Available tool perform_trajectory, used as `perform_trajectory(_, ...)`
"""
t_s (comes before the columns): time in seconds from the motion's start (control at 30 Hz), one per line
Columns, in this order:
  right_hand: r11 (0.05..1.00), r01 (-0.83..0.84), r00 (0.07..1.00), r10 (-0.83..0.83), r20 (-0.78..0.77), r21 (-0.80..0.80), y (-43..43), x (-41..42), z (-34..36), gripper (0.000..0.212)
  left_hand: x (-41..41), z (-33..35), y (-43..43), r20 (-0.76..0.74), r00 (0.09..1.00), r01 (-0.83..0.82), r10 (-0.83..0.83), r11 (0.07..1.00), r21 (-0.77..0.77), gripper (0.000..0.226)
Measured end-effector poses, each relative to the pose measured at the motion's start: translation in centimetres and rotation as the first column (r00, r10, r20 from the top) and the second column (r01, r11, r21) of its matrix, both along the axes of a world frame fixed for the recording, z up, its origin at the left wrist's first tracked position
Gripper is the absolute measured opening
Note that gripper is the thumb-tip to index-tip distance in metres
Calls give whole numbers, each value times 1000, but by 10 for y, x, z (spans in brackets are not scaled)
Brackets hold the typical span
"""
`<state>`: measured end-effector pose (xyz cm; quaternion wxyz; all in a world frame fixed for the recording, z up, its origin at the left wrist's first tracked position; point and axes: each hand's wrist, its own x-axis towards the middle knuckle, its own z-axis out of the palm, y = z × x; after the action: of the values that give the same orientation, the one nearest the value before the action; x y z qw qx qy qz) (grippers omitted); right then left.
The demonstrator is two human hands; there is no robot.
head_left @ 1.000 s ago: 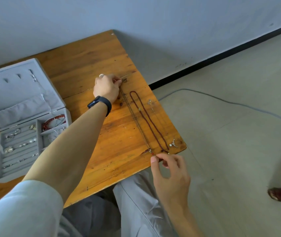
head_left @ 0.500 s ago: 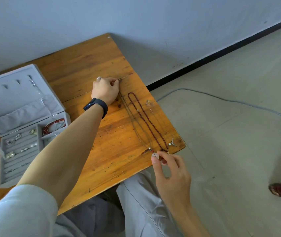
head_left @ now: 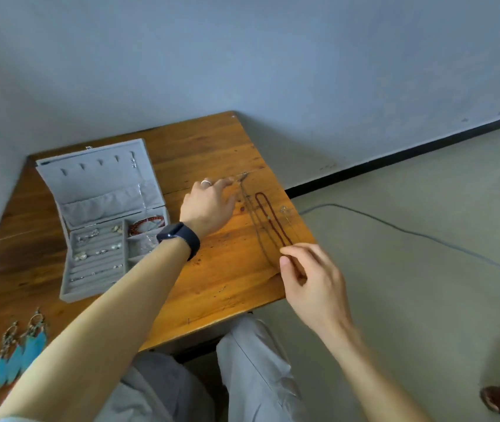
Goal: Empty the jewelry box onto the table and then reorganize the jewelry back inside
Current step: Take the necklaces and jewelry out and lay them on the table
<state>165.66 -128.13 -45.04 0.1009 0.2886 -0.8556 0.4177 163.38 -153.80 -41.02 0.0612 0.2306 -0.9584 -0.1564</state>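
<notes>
Pinching thumb against forefinger, the right hand point(head_left: 309, 278) grips the near end of the necklaces point(head_left: 273, 222), which lie right of centre on the table point(head_left: 212, 287); which strand it has is unclear. The left hand point(head_left: 209, 205) reaches their far end, fingers extended, any hold untellable. The open jewelry box point(head_left: 105, 226) sits centre-left.

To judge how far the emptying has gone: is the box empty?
No, a red bracelet and several small silver pieces lie in the compartments of the open box.
</notes>
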Motion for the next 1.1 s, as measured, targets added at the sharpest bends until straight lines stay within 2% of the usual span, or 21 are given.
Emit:
perform_trajectory(0.07,991,-73,997,75,-11,111,-18,-5,10,20,31,3,8,-41,999,9,-13,996,-88,46)
perform_trajectory(0.2,930,-227,968,248,-38,288,-62,-11,25,30,83,6,8,-73,997,-23,12,987,-158,47)
perform_trajectory(0.33,847,-304,925,371,-76,435,-107,-8,41,36,124,6,-11,-103,992,-93,76,980,-178,49)
perform_trajectory(0.47,796,-343,889,446,-100,499,-152,-2,55,37,154,2,-38,-111,978,-193,178,969,-151,49)
perform_trajectory(0.6,771,-371,875,477,-82,518,-196,-6,65,37,179,-6,-70,-116,953,-293,279,948,-121,55)
perform_trajectory(0.77,785,-381,887,460,-46,489,-257,-23,64,38,208,-35,-114,-95,909,-415,406,904,-107,67)
perform_trajectory(0.9,847,-338,923,383,-30,411,-301,-40,57,36,219,-57,-126,-74,900,-433,429,900,-54,70)
perform_trajectory(1.1,938,-205,965,240,-100,279,-348,-50,60,18,220,-62,-128,-84,907,-416,412,909,-35,70)
